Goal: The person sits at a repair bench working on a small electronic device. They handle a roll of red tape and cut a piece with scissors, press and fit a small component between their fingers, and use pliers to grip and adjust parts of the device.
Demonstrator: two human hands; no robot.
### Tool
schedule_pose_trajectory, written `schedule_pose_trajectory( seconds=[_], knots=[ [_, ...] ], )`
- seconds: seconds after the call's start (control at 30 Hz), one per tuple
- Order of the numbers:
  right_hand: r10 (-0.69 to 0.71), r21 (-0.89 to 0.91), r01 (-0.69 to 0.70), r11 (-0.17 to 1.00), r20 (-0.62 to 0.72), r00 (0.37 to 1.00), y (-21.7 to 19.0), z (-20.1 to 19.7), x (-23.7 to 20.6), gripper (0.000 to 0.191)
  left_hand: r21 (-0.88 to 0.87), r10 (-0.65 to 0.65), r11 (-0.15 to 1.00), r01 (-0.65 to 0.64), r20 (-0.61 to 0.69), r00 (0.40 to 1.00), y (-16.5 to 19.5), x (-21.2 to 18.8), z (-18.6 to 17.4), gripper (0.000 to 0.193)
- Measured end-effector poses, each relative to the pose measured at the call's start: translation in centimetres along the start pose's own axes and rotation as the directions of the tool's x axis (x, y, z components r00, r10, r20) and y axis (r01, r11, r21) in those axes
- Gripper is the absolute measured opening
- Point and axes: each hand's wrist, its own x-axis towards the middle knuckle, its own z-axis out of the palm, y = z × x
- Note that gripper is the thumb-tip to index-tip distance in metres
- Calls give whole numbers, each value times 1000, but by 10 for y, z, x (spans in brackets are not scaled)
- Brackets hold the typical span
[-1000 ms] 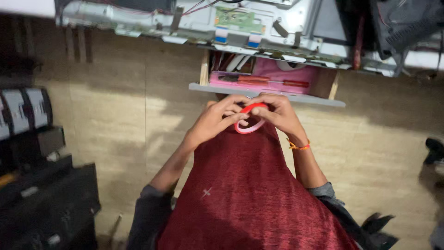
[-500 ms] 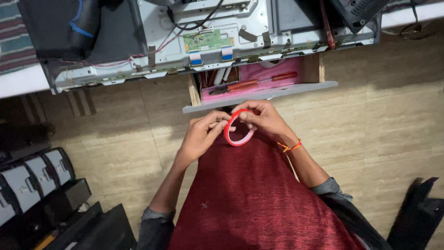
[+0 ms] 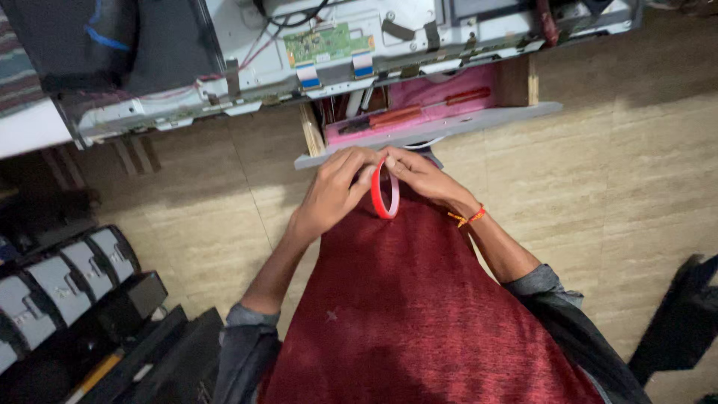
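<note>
**Both hands on the red ring**

My fingers point(image 3: 357, 166) are curled narrow around a red tape roll point(image 3: 385, 188), both hands meeting on it just in front of my chest. My left hand point(image 3: 334, 191) cups the roll's left face and upper rim; my right hand point(image 3: 422, 173) pinches it from the other side, fingertips pressing near the top edge. The roll stands on edge, so I see it almost side-on as a thin hoop: its flat faces turn toward my palms, and its open centre runs left to right between my hands. Neither hand is nearer; the ring sits between them, touching both.

The roll is a slim, smooth hoop, bright red outside with a pale inner band. An orange thread bracelet point(image 3: 469, 218) circles my right wrist. My shirt point(image 3: 419, 314) is a dark red, heathered knit.

Just beyond my hands, an open drawer point(image 3: 426, 135) juts out, lined pink, with red-handled tools point(image 3: 419, 112) lying lengthwise inside. Above it a stripped-down metal panel point(image 3: 247, 67) carries a green circuit board point(image 3: 325, 43) and ribbon cables. The floor point(image 3: 621, 179) is pale tile.
</note>
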Motion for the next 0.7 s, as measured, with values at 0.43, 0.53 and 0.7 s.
schedule_pose_trajectory(
  seconds=[0.43,0.53,0.7],
  knots=[
    [-262,-995,-85,62,-98,960,84,-83,32,46,-106,17,994,-2,147,989,-24,24,-5,17],
    [-178,-996,-67,55,-75,981,95,-88,43,34,-162,87,984,-75,68,994,-33,23,-6,14],
    [-54,-989,-137,45,-140,989,88,-90,48,36,-211,115,972,-105,35,993,-39,27,-6,20]
  ],
)
